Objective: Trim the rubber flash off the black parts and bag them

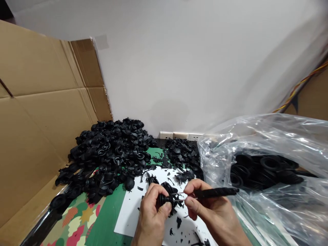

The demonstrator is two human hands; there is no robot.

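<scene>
Soft and light: pinch gently

Your left hand (153,209) pinches the black ribbed piece (165,199) above the white sheet (129,215); your right hand (214,210) pinches the two-pronged tool (217,192). The piece looks rubbery, flexible; best held by its ribbed side, clear of the prongs.

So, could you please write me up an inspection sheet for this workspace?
Surface: white sheet over a green surface, with a patterned sheet at left.
Job's things: black ribbed part and black-handled metal tool, its metal end at the part.
Clutter: large heap of black parts left; black scraps behind and on the sheet; clear plastic bag holding black rings right.
Hands: left hand pinches the part; right hand grips the tool.
Cables: twisted yellow-and-red wire, far right.
Surroundings: cardboard left, pale wall behind, sockets low on it.
</scene>
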